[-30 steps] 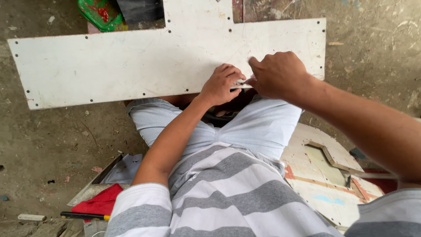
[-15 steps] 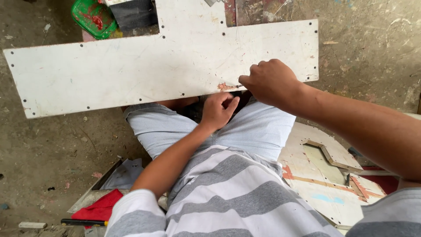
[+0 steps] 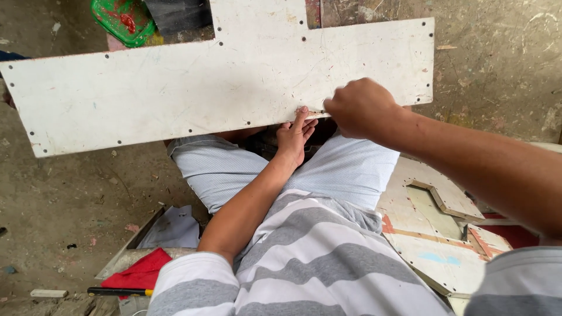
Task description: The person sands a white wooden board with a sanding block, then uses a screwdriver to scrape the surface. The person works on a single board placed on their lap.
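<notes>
A long white board with small holes along its edges lies across my knees, over the concrete floor. My left hand sits under the board's near edge, fingers straight, fingertips touching that edge. My right hand is closed in a fist on the same edge, just to the right of the left hand; whatever it pinches is hidden inside the fist. I wear pale striped shorts and a grey-and-white striped shirt.
A green container and a dark object stand beyond the board. Cut board offcuts lie at my right. At lower left are a red cloth, white cloth and a black-and-yellow tool.
My left hand has dropped from the board's top surface to below its near edge. My right hand stayed closed on the edge. The view has shifted slightly.
</notes>
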